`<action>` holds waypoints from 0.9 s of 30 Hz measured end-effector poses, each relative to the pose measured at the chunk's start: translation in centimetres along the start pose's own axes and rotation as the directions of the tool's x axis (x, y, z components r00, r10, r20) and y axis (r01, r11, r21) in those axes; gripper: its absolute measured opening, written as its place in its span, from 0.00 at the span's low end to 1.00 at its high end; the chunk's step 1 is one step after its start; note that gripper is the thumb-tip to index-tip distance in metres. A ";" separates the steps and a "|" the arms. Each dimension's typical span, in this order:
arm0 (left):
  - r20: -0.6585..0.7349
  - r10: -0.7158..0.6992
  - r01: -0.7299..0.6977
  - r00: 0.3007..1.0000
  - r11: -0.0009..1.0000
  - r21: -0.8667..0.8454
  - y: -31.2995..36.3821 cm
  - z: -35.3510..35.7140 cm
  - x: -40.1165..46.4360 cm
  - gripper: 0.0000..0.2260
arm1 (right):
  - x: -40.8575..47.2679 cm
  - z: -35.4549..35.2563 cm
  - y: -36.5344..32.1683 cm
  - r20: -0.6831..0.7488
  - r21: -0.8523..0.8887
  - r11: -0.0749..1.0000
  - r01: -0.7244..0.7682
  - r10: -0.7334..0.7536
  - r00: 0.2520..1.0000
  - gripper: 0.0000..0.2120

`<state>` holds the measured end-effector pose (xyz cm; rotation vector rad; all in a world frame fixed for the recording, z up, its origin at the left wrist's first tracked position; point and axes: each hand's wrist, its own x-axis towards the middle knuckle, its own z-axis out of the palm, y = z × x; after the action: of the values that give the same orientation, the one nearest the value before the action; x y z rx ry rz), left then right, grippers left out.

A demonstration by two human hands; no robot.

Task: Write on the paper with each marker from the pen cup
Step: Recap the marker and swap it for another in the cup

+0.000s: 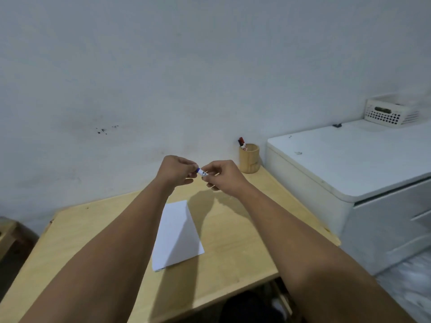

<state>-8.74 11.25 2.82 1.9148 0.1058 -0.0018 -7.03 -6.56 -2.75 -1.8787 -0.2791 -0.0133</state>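
Both my hands are raised above the far side of the wooden table, holding one blue-and-white marker between them. My left hand grips its blue end, which is hidden in the fingers. My right hand grips the white labelled barrel. Below my arms, a blank white sheet of paper lies flat on the table. A wooden pen cup stands at the table's far right corner against the wall, with a red marker sticking out of it.
A white cabinet stands right of the table, higher than the tabletop, with a white perforated basket on it. The wall rises directly behind the table. A wooden stool sits at the left edge.
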 end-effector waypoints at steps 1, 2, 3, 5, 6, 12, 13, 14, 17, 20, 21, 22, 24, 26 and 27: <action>0.030 0.009 -0.009 1.000 1.000 0.008 1.0 1.0 0.7 0.06 | 0.2 -1.2 0.1 -0.031 0.023 1.000 -0.015 0.016 0.999 0.07; 0.060 0.024 -0.025 0.998 1.000 0.015 2.1 2.1 1.5 0.07 | 0.7 -2.5 0.4 -0.065 0.040 0.999 -0.030 0.032 0.997 0.08; 0.086 0.043 -0.045 0.995 0.999 0.022 3.2 3.2 2.2 0.09 | 1.2 -3.8 0.5 -0.101 0.050 0.998 -0.034 0.039 0.994 0.10; 0.088 0.077 -0.078 0.993 0.997 0.003 4.9 5.7 3.9 0.14 | 2.8 -6.9 0.8 -0.201 0.007 1.000 -0.021 0.022 0.979 0.11; 0.061 0.087 -0.086 0.994 0.996 -0.022 5.4 6.9 4.9 0.17 | 3.7 -8.5 0.8 -0.264 -0.027 1.000 -0.001 -0.006 0.964 0.10; 0.041 0.107 -0.112 0.993 0.980 0.164 1.9 14.7 10.6 0.32 | 9.5 -16.5 0.6 -0.526 -0.107 0.994 0.035 -0.087 0.846 0.06; 0.043 0.107 -0.113 0.993 0.975 0.190 1.1 15.9 11.3 0.35 | 10.5 -17.0 0.9 -0.532 -0.117 0.993 0.034 -0.091 0.842 0.06; 0.034 0.115 -0.119 0.993 0.971 0.207 0.3 17.0 12.1 0.38 | 11.4 -17.3 1.3 -0.533 -0.125 0.992 0.019 -0.084 0.842 0.06; -0.014 0.148 -0.140 0.989 0.960 0.243 -1.4 19.5 14.1 0.43 | 13.2 -17.4 2.8 -0.508 -0.178 0.984 -0.025 -0.070 0.859 0.08; -0.047 0.181 -0.164 0.982 0.954 0.251 -2.3 21.2 15.7 0.44 | 14.6 -16.8 4.8 -0.442 -0.236 0.967 -0.099 -0.016 0.897 0.10; -0.056 0.188 -0.170 0.981 0.957 0.237 -2.4 21.7 15.9 0.42 | 15.0 -16.5 5.6 -0.416 -0.238 0.963 -0.126 0.016 0.909 0.10; -0.069 0.196 -0.176 0.978 0.960 0.220 -2.5 22.1 16.0 0.41 | 15.3 -16.2 6.2 -0.395 -0.229 0.963 -0.145 0.044 0.918 0.10; -0.097 0.209 -0.188 0.973 0.963 0.192 -2.9 22.8 16.2 0.37 | 16.0 -15.6 6.6 -0.385 -0.220 0.958 -0.181 0.086 0.919 0.12; -0.115 0.206 -0.185 0.972 0.968 0.170 -3.3 23.2 16.4 0.34 | 16.8 -15.3 6.5 -0.357 -0.236 0.943 -0.233 0.139 0.924 0.17; -0.123 0.201 -0.180 0.972 0.970 0.165 -3.5 23.3 16.5 0.32 | 17.3 -15.2 6.4 -0.334 -0.245 0.937 -0.250 0.161 0.929 0.17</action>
<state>8.65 -8.22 -9.29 2.0715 0.0145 0.2604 13.03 -19.50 -1.29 -2.1484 0.1491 -0.2124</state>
